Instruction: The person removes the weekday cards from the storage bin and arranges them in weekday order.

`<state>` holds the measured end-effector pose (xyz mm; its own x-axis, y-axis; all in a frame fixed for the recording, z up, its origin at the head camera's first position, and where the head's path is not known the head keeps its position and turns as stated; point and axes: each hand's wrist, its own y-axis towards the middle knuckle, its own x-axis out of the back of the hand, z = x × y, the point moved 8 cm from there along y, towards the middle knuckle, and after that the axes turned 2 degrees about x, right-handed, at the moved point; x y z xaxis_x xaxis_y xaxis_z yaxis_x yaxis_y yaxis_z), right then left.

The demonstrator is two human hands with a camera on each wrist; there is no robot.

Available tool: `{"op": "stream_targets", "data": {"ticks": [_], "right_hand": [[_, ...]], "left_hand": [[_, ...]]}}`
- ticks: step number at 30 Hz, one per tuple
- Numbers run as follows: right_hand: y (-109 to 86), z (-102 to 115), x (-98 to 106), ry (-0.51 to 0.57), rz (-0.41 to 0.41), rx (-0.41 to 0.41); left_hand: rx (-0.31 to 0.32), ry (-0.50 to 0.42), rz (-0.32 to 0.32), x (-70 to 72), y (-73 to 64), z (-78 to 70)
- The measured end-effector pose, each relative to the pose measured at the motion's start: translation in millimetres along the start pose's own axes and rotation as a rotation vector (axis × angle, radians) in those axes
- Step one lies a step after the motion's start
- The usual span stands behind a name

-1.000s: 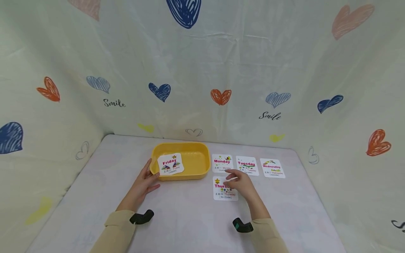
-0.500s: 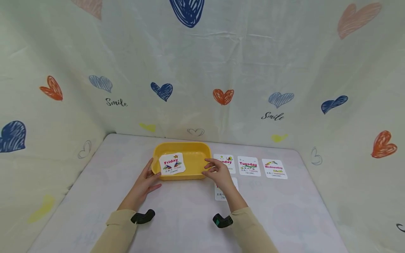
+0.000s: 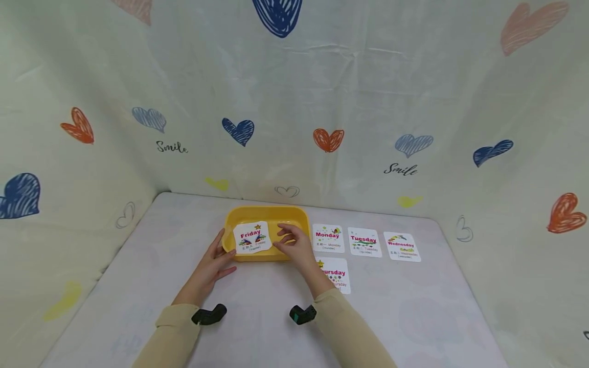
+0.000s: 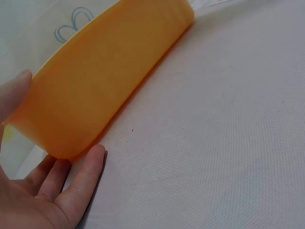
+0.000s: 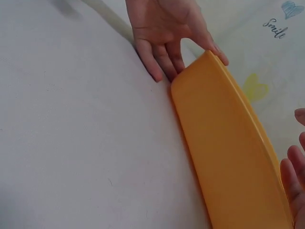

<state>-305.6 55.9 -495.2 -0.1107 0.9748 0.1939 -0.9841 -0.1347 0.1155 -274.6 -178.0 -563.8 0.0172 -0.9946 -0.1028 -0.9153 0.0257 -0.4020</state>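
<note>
A shallow yellow tray (image 3: 269, 214) stands at the back of the table, and a white Friday card (image 3: 252, 246) lies in its left part. My left hand (image 3: 210, 268) holds the tray's near left corner; in the left wrist view its thumb (image 4: 16, 90) is at the rim and the other fingers are against the lower corner. Over the right part of the tray hovers my right hand (image 3: 296, 249), fingers loosely bent, nothing visible between them. Its fingertips are close to the right edge of the Friday card.
Right of the tray, Monday (image 3: 327, 245), Tuesday (image 3: 364, 247) and Wednesday (image 3: 402, 252) cards lie in a row. A Thursday card (image 3: 339, 273) lies below Monday, partly hidden by the right forearm. A heart-printed curtain (image 3: 359, 102) surrounds the table.
My right hand has moved left from above the Thursday card, across the Monday card, to over the tray. The left hand stays at the tray's corner.
</note>
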Motion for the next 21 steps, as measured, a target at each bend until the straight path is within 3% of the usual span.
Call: {"op": "stream_targets", "data": {"ticks": [9,21], "right_hand": [[20.9,-3,-19,-0.201,0.104,-0.061],[43.8,-21,-36,-0.314,0.255,-0.176]], "left_hand": [[-0.002,-0.003,0.009,0.3,0.9,0.4],[-0.004,-0.009,0.003,1.3,3.1,1.4]]}}
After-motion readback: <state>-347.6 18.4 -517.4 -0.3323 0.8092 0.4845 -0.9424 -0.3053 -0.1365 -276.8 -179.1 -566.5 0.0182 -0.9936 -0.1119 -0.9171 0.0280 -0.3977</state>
